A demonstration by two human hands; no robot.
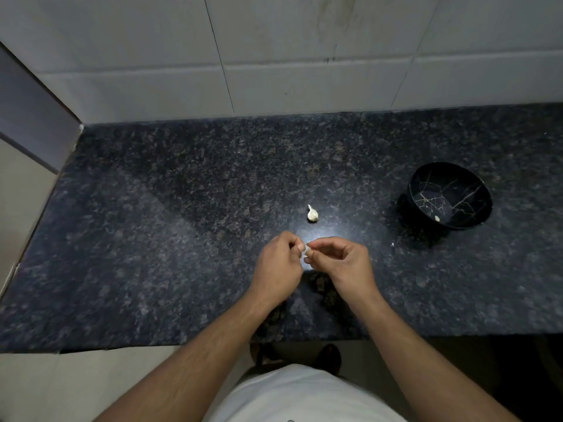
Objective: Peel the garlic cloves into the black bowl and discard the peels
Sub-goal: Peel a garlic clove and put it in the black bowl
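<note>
We see both hands meeting over the counter, fingertips together around one small garlic clove [307, 253]. The clove is pale, off-white to tan, mostly hidden by the fingers; how much skin it carries we cannot tell. The left hand [281, 264] is curled tight, thumb and forefinger pinching the clove from its side. The right hand [341, 260] is curled more loosely, thumb and forefinger nipping at the clove's top end, the other fingers bent beneath.

Just beyond the hands, straight ahead, a second piece of garlic [312, 214] lies on the counter: whitish, papery, with a thin stem tip pointing up and away. It stands apart from both hands.

Off to the right of the right hand, a tiny white peel scrap [392, 244] lies on the stone. Farther right and ahead sits the black bowl [475, 219], round, glossy, with thin pale crack-like veining inside. One small pale clove [437, 218] rests at its bottom near the closer wall.

The countertop [152, 239] is dark speckled granite, polished, with a bright glare patch just ahead of the hands. Behind it rises a wall of large white tiles [137, 56], faintly stained.
</note>
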